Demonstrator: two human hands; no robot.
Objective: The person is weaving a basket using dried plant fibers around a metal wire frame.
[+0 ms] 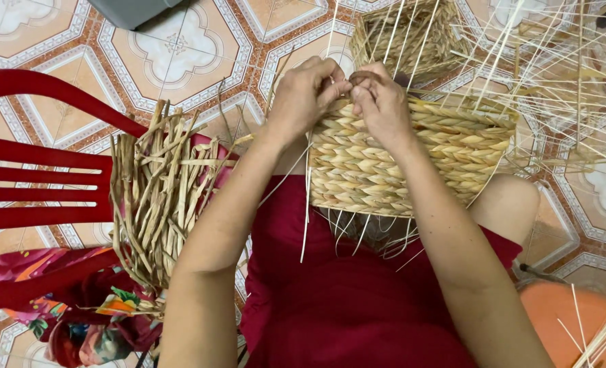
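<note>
A half-woven straw basket (412, 160) rests on my lap, lying on its side with thin pale spokes fanning out to the right. My left hand (304, 95) and my right hand (382, 103) meet at the basket's upper left rim. Both pinch a braided straw strand (349, 87) there, fingers closed around it.
A bundle of loose dried straw strands (158, 194) lies on a red plastic chair (37, 184) to my left, over a flowered cloth (78, 313). Another woven basket (401, 37) sits on the patterned tile floor (173, 48) behind. Long thin spokes (562, 75) spread at the right.
</note>
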